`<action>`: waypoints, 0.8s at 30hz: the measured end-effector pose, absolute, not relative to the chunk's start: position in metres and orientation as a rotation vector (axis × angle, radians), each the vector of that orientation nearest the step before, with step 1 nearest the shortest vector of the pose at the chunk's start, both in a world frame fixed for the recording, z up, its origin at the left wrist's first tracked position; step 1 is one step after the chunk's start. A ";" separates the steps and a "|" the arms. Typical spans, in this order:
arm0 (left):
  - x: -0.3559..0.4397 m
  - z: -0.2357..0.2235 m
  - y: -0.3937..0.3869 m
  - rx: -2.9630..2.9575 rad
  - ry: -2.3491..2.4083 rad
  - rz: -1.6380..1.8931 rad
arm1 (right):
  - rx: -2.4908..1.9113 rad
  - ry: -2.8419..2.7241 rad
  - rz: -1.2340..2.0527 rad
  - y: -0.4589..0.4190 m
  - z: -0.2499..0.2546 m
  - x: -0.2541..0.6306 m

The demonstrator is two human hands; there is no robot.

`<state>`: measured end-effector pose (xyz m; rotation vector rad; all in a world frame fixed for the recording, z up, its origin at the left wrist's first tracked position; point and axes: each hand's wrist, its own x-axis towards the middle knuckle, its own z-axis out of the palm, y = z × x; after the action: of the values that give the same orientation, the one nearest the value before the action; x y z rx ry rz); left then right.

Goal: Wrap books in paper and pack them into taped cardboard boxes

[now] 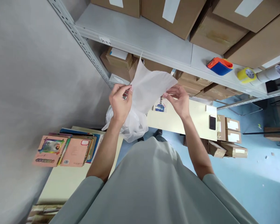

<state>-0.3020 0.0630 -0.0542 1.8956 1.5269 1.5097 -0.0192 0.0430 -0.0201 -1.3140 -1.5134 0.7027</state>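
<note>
Thin white sheet (151, 87) sits right between my two sets of fingers, up in front of me, one pointed corner sticking out toward the shelf (140, 26). My left fingers (118, 88) pinch its left edge, thumb against fingertips; my right fingers (176, 89) are closed on its right edge, thumb on the near side, the rest partly hidden by the sheet. So neither side is nearer, both touch it: it lies to the right of my left fingers and to the left of my right ones. The sheet is creased and its far edge curves, so its long axis is hard to call; the stretch between my fingers runs roughly side to side. Can't tell if it's one layer or an opened bag. Its lower part hangs toward me, over crumpled clear plastic (134, 126) below my left fingers; whether they join, can't tell. Book with a blue picture (160, 105) lies on the pale surface (177, 119) below the sheet, partly covered from view, closer to my right fingers than my left. Phone (212, 122) is farther right on that same surface, well apart from my fingers.
</note>
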 end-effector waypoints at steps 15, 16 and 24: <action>-0.259 0.002 0.052 2.178 1.271 1.275 | -1.320 -1.793 0.256 0.057 0.055 -0.019; -0.258 0.003 0.052 2.167 1.252 1.259 | -1.319 -1.772 0.307 0.058 0.059 -0.013; -0.236 -0.028 0.078 2.100 1.203 1.046 | -1.376 -1.561 0.417 0.048 0.062 0.068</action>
<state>-0.2364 0.0780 -0.0285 2.1000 1.2034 1.0457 0.0675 0.0480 0.0620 -1.3763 -1.5614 0.4168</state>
